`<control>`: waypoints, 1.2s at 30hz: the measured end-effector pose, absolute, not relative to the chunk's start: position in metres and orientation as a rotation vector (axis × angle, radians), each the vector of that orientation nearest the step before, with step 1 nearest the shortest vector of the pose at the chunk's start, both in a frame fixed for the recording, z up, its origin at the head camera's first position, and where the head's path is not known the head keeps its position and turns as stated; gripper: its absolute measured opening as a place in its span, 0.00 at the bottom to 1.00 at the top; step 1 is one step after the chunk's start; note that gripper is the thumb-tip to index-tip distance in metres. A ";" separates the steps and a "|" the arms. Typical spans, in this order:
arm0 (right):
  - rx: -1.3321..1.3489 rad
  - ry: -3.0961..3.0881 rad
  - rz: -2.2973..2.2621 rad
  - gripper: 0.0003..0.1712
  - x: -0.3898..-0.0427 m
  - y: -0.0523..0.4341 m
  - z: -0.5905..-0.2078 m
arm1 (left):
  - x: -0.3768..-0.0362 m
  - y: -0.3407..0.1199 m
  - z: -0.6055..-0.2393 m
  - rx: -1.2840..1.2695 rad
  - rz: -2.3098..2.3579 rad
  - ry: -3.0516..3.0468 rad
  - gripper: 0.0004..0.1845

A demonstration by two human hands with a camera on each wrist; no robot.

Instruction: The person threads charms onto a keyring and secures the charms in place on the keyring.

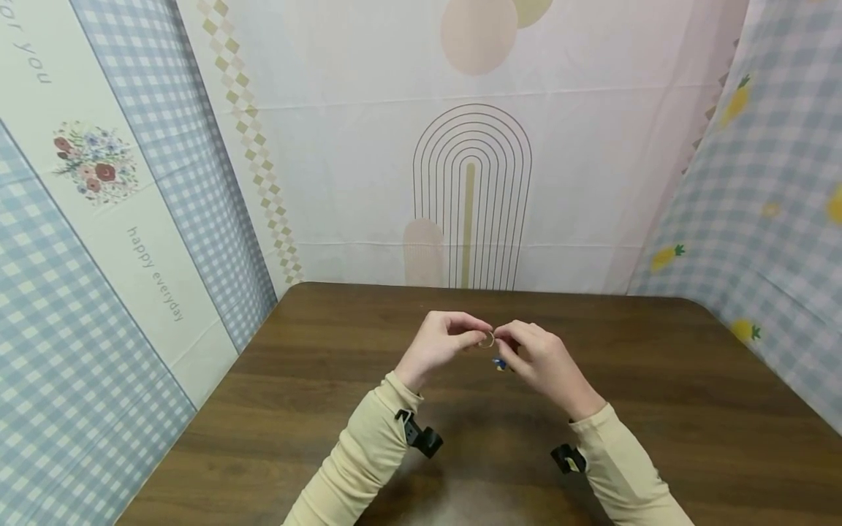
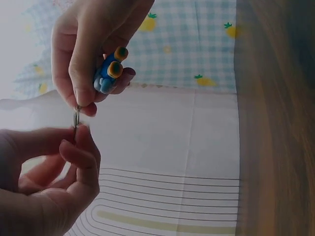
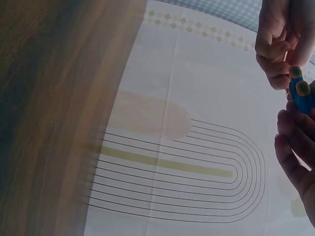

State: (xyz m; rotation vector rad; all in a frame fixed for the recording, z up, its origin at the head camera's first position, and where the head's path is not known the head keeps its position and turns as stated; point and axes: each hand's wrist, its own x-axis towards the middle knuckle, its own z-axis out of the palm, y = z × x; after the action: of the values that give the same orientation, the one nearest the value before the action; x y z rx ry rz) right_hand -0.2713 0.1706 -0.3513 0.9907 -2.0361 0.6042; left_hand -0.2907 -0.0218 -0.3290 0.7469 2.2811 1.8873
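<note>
Between both hands, above the table, is a metal key ring. My left hand pinches one side of it between thumb and fingertips. With thumb and forefinger, my right hand pinches the opposite side. A small blue figurine charm with orange-and-green ends hangs by the right hand's fingers. In the right wrist view, the same blue charm shows beside the fingers, and the ring is hidden there. Whatever joins the charm to the ring is covered by the right fingers.
Both hands are over a dark brown wooden table. A white patterned cloth hangs behind it, with checked cloths at both sides. Each sleeve carries a black wrist camera, one on the left and one on the right.
</note>
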 end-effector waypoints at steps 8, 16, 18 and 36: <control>0.963 -2.016 0.591 0.10 -0.269 0.169 -0.350 | -0.291 -0.023 -0.330 0.752 1.904 2.220 0.10; 0.911 -2.020 0.603 0.13 -0.266 0.168 -0.351 | -0.288 -0.028 -0.328 0.670 1.962 2.154 0.12; 0.911 -2.021 0.600 0.14 -0.265 0.167 -0.351 | -0.287 -0.028 -0.328 0.664 1.967 2.157 0.11; 0.875 -2.022 0.582 0.13 -0.252 0.153 -0.352 | -0.275 -0.040 -0.327 0.693 1.933 2.101 0.16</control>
State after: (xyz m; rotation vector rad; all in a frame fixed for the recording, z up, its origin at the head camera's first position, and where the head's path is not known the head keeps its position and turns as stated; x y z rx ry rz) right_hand -0.2518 0.1528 -0.3522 0.8751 -2.0215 0.5819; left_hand -0.2753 -0.0396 -0.3268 0.6931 2.1005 1.9331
